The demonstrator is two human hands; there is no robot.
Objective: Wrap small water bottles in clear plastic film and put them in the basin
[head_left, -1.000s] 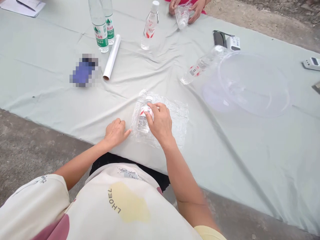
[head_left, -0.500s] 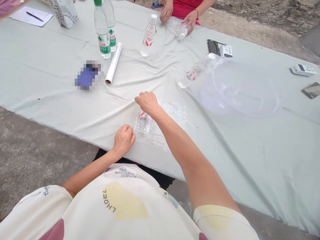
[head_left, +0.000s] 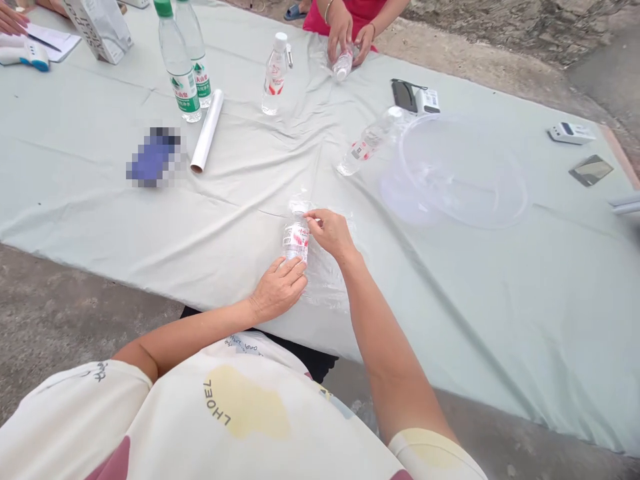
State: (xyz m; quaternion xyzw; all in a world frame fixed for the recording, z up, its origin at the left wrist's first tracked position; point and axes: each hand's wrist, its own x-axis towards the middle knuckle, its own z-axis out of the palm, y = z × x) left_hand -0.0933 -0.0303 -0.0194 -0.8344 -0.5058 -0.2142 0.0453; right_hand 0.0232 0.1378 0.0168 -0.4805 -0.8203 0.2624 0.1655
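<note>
A small clear water bottle [head_left: 297,235] with a red-and-white label lies on the table in front of me, its white cap pointing away. Around and under it spreads crinkled clear plastic film [head_left: 325,283]. My left hand [head_left: 281,287] holds the bottle's base, the fingers laid over it and the thumb hidden. Beside the bottle's neck, my right hand [head_left: 327,230] is closed in a pinch on what looks like the film's edge. Part of the film is hidden under my right wrist.
A white film roll [head_left: 207,132] lies near two green-capped bottles [head_left: 180,87]. Another small bottle [head_left: 274,77] stands farther back; one lies tilted [head_left: 367,143] against a clear round plastic sheet [head_left: 465,173]. Across the table, a person's hands [head_left: 345,40] handle a bottle.
My left hand has moved right onto the bottle's base. My right hand has shifted from over the bottle's top to beside its neck, so the label and cap now show.
</note>
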